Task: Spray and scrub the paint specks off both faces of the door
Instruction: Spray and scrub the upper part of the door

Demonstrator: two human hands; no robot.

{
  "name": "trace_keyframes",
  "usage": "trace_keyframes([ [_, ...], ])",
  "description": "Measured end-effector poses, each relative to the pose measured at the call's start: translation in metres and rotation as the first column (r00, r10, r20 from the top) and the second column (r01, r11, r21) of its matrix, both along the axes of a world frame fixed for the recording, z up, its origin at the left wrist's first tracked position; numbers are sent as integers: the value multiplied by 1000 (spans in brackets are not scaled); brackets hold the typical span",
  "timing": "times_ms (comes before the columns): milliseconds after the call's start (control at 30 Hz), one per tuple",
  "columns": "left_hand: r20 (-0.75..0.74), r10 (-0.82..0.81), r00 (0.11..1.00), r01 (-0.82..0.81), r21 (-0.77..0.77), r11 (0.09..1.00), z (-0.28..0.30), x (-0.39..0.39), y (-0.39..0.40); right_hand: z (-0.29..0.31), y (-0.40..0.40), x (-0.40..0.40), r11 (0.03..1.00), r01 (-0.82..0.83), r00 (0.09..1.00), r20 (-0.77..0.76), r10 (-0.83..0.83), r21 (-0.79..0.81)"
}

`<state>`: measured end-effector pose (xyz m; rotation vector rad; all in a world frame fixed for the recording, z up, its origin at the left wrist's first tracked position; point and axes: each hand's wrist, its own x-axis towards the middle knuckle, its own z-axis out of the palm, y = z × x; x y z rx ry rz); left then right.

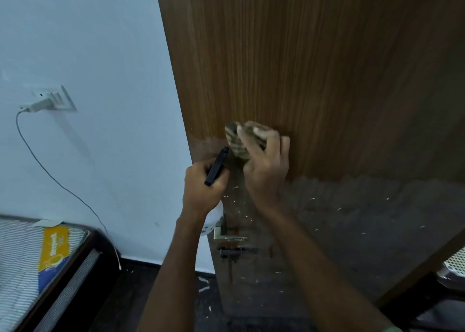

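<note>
1. The door (pixel 314 67) was brown wood with a fine upright grain, filling the right of the view beside a pale wall.
2. Its lower part was darker and wet-looking, dotted with small white paint specks (pixel 313 199).
3. A striped scrub pad (pixel 235 143) was pressed against the door at the edge of the wet part.
4. A spray bottle (pixel 214 218), white with a black nozzle, pointed at the door just left of the pad.
</note>
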<state>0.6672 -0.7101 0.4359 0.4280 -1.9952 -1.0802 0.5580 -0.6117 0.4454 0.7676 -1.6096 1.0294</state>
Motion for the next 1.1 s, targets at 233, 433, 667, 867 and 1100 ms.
trace_keyframes([
  [233,-18,-25,1000,25,14,1000,-5,13,-13,-75,-3,21,980,-33,999,2,33,196],
  [433,-14,-52,999,52,-21,998,-7,23,-33,-21,-36,23,1000,-9,1000,24,9,-16],
  [667,-22,-91,996,90,-23,996,-9,33,-56,-71,-42,44,995,-14,998,58,8,98],
  [867,-12,-97,995,97,-43,994,-12,38,-73,-13,-74,50,996,4,996,85,4,-91],
  [1100,-32,-122,992,119,-72,990,-10,48,-85,-62,-75,64,999,-22,997,81,18,49],
])
